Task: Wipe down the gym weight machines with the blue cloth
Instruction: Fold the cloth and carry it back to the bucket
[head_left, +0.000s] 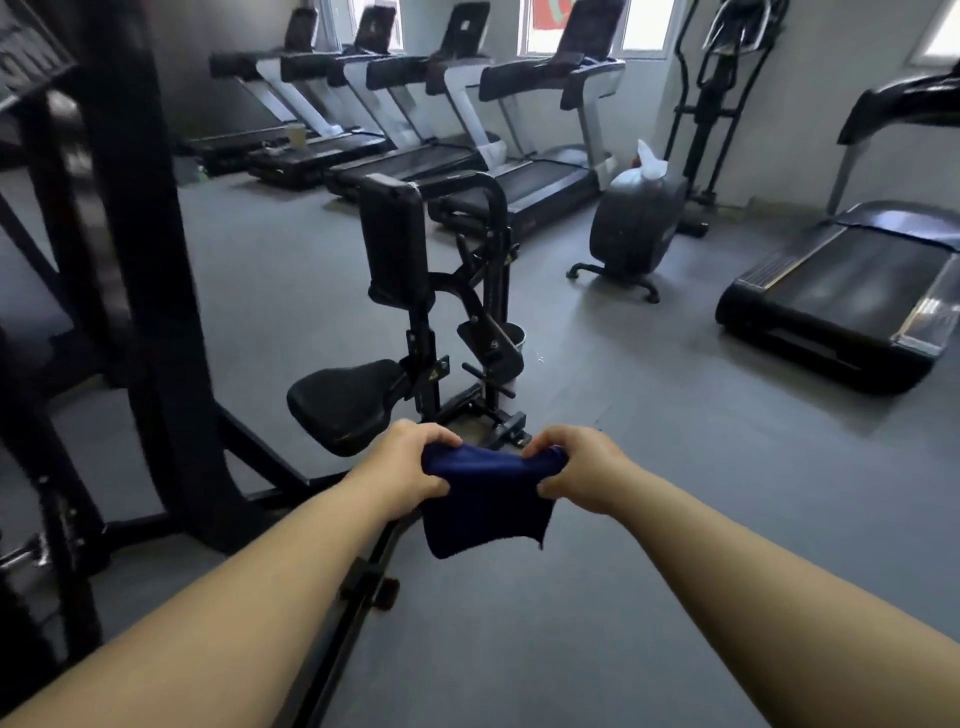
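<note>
cloth (485, 499): my left hand (402, 465) and right hand (574, 467) each pinch a top corner, stretched 9-to-3
seat (348, 402): at 11 o'clock, left hand nearer, I'd guess

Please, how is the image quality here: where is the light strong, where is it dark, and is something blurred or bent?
Head view: windows at the top are overexposed; the frame at left is dark and smeared by motion blur; the wide lens bends the edges, so the right treadmill leans; both hands, left hand and right hand, and the cloth are fairly sharp.
</note>
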